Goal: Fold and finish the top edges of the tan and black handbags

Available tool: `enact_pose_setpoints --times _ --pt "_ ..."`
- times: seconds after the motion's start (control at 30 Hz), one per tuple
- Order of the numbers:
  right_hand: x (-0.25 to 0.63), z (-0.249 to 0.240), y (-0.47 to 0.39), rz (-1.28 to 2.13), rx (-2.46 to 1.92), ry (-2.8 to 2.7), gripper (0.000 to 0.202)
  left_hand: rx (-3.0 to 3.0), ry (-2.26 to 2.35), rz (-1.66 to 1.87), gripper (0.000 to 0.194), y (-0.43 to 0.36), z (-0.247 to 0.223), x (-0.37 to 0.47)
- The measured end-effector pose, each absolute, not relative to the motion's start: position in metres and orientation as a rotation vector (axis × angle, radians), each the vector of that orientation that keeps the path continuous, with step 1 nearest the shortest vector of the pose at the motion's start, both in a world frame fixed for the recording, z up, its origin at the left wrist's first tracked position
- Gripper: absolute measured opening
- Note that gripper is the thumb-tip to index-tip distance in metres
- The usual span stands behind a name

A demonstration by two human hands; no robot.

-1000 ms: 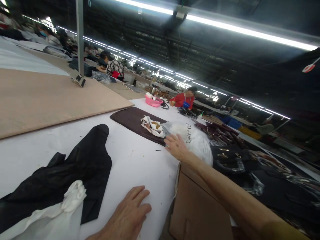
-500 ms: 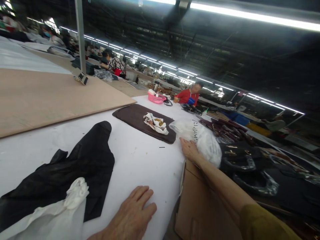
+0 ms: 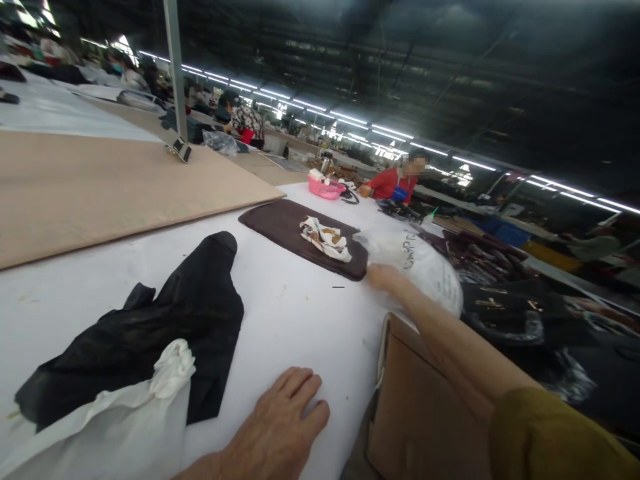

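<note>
My left hand (image 3: pixel 280 420) lies on the white tabletop (image 3: pixel 295 320) with its fingers stretched out and nothing in it. My right hand (image 3: pixel 386 277) reaches forward to the corner of a dark brown padded panel (image 3: pixel 285 233), beside a clear plastic bag (image 3: pixel 434 275) with white contents and handwriting on it. Motion blurs its fingers, so their grip cannot be made out. On the panel lies a crumpled white wrapping (image 3: pixel 325 239) with small gold-coloured bits. Left of my left hand are a black sheet piece (image 3: pixel 200 320) and a knotted white bag (image 3: pixel 145 420).
A tan board (image 3: pixel 125 193) covers the far left of the table. A brown bag or case (image 3: pixel 430 407) stands at the table edge under my right arm. Black bags (image 3: pixel 505 307) with wrapped handles lie right. A co-worker in red (image 3: pixel 395 187) is beyond a pink basket (image 3: pixel 325 187).
The view has shifted, so the table's things sit further right. My right hand's fingers, spread earlier, are now blurred at the panel's corner. My left hand still rests on the tabletop.
</note>
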State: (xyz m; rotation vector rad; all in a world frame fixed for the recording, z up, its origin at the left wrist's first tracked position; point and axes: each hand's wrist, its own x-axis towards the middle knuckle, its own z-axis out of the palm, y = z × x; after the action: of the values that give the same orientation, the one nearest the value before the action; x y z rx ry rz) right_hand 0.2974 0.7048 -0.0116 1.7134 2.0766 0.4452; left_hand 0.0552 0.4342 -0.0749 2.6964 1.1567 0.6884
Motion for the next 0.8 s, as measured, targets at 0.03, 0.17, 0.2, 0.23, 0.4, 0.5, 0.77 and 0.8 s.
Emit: enact_pose_setpoints --times 0.03,0.17,0.2,0.23,0.4,0.5,0.77,0.8 --pt "0.290 -0.005 0.706 0.439 1.695 2.121 0.028 2.703 1.149 0.700 0.021 0.435 -0.079 0.055" --pt "0.293 0.042 0.699 0.565 1.713 2.272 0.028 2.699 1.156 0.733 0.021 0.436 -0.091 0.056" --pt "0.303 0.055 0.695 0.634 1.758 2.282 0.030 2.701 1.161 0.741 0.021 0.436 -0.092 0.056" --pt "0.315 0.067 0.691 0.711 1.817 2.277 0.034 2.708 1.161 0.747 0.021 0.436 -0.093 0.056" --pt "0.366 0.056 0.679 0.841 2.145 2.069 0.056 2.752 1.162 0.764 0.016 0.440 -0.094 0.060" --pt "0.359 0.005 0.683 0.723 2.047 2.095 0.044 2.743 1.157 0.752 0.017 0.440 -0.091 0.059" --pt "0.326 -0.033 0.696 0.645 1.781 2.184 0.036 2.662 1.134 0.676 0.023 0.435 -0.071 0.055" --pt "0.327 -0.031 0.695 0.638 1.780 2.173 0.034 2.658 1.131 0.666 0.023 0.436 -0.069 0.054"
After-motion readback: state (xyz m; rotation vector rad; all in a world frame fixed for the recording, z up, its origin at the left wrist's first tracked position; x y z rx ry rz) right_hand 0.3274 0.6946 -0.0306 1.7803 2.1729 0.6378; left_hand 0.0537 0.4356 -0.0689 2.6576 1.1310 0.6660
